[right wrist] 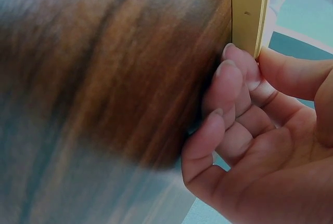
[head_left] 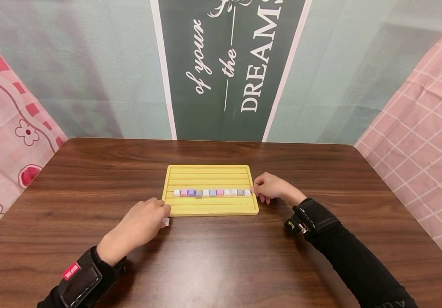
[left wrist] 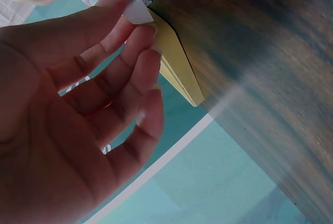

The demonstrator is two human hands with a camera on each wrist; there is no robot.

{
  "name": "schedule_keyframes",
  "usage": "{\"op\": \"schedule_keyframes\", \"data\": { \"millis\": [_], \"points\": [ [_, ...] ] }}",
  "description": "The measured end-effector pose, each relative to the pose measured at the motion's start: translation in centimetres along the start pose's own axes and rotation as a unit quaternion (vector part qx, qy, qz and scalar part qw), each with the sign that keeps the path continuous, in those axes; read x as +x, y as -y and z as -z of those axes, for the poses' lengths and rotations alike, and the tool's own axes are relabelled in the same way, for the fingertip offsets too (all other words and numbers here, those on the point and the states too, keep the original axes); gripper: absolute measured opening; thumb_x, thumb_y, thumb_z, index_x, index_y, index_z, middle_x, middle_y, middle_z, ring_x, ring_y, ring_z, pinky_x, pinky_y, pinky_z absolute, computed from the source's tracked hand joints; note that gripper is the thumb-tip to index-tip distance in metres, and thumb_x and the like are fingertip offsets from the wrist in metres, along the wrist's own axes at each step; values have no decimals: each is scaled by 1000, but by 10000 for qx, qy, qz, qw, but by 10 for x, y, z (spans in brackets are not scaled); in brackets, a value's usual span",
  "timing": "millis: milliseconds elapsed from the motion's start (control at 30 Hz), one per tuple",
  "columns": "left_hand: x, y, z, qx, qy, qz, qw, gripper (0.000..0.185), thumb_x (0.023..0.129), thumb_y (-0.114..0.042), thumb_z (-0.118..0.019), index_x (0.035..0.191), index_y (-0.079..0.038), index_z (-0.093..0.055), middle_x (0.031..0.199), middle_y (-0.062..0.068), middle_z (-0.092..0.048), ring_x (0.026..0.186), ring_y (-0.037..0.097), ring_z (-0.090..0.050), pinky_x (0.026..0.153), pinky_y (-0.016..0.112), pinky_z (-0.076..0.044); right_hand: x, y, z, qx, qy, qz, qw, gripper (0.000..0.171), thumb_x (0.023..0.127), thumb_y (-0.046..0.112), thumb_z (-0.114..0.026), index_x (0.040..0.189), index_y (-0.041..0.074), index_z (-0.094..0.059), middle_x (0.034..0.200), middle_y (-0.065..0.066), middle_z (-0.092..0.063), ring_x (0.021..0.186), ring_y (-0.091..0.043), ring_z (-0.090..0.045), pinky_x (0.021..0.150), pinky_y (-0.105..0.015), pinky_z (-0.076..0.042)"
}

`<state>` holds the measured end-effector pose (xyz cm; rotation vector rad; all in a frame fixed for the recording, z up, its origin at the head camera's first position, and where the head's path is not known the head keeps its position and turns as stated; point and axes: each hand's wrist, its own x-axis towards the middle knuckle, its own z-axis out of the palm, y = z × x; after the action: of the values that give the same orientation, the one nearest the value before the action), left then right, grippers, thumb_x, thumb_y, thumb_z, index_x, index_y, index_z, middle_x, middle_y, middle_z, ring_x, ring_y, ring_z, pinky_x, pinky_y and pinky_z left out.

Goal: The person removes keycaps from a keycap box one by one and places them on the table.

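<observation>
A yellow ridged tray lies on the table, with a row of small white, pink, purple and grey keycaps across it. Beside the tray's front left corner, my left hand pinches a white keycap between thumb and fingertips; the other fingers curl loosely below. My right hand is at the tray's right edge, level with the end of the row. In the right wrist view its thumb lies at the rim and its bent fingers press against the outer side wall, gripping the edge.
The dark wooden table extends around the tray on all sides. Behind it hangs a green cloth with white lettering, and pink patterned cloths hang at both sides. A camera is strapped at the right wrist.
</observation>
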<state>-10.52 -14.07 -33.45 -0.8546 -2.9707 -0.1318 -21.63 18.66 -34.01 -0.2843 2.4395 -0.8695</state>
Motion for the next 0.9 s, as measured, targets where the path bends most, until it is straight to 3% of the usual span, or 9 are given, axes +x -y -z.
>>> {"op": "schedule_keyframes", "data": {
  "millis": [900],
  "points": [
    [-1,0,-1,-29,51,110,9999,18,74,-6,-76,77,-8,-59,70,2,-55,66,20,-51,54,33,-40,-1,1,-1,-212,-63,183,9996,33,95,13,-53,65,2,-53,54,-6,-51,43,-14,-47,46,-27,-41]
  ]
}}
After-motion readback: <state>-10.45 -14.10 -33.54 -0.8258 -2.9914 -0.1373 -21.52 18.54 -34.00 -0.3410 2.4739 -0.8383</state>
